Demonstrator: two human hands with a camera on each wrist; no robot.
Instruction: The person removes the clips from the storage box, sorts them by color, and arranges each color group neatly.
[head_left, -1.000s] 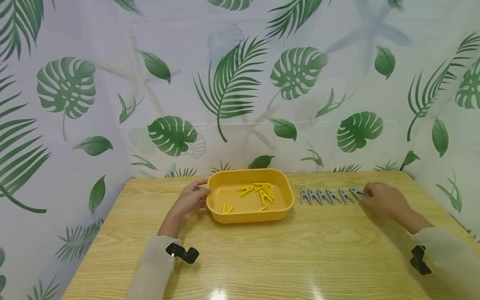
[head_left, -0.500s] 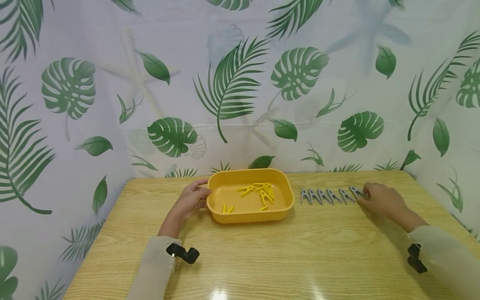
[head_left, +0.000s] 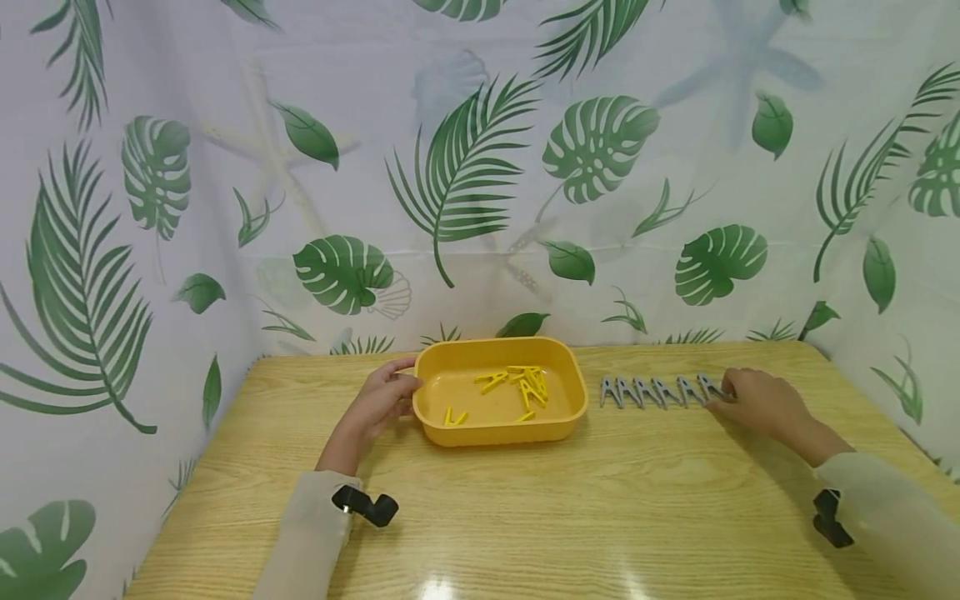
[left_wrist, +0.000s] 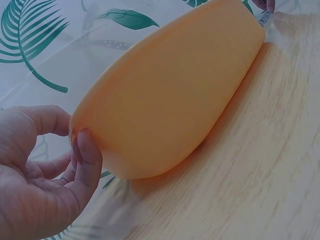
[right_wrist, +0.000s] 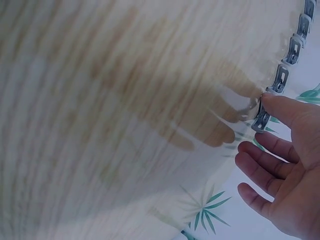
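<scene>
Grey clothespin (head_left: 708, 387) at the right end of a row of grey clips (head_left: 645, 392), touched by the right hand (head_left: 753, 402), thumb tip (right_wrist: 270, 100) on it and the other fingers loosely spread, not closed round it. Yellow tub (head_left: 570, 412) of small yellow pegs (head_left: 517, 385) just left of the row, its left rim gripped by the left hand (head_left: 378, 398). All on a pale wood-grain table (head_left: 570, 508), backed by a white curtain with green leaf print (head_left: 457, 167).

Light wooden table (head_left: 525, 517), yellow tub (head_left: 501, 425), row of grey pegs (head_left: 652, 392)
</scene>
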